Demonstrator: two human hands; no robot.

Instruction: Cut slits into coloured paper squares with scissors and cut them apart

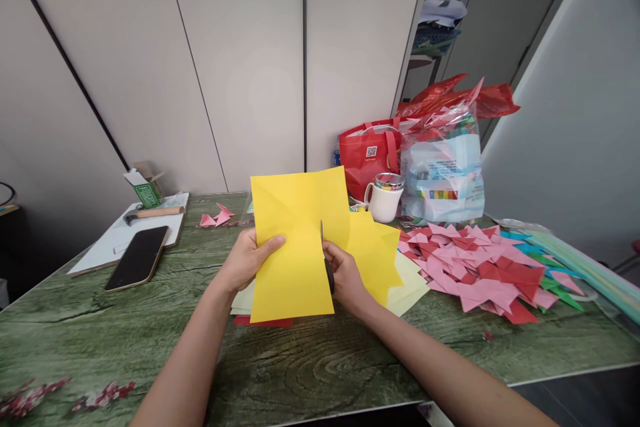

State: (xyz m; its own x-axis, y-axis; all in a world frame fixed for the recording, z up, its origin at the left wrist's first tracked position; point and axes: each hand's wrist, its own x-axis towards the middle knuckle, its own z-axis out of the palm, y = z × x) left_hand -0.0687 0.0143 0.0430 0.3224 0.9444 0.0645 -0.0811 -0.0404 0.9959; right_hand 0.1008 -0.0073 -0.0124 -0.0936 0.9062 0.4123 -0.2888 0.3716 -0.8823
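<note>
A yellow sheet of paper [293, 267] is held up over the table, with my left hand [250, 258] gripping its left edge, thumb on the front face. My right hand [345, 277] is closed on a pair of scissors [329, 273] with dark handles. One scissor blade shows in front of the sheet, and a cut runs up from the lower edge near its right side. Behind my right hand lie more yellow paper pieces [377, 257] on pale sheets [413, 287]. A strip of red paper [263, 321] peeks out below the held sheet.
Pink and red paper pieces [480, 267] are heaped on the right. A white mug [385, 199], a red bag [367, 153] and a plastic bag [443, 173] stand behind. On the left are a phone [137, 258], a hammer [155, 212], a green box [145, 188] and pink scraps [217, 216].
</note>
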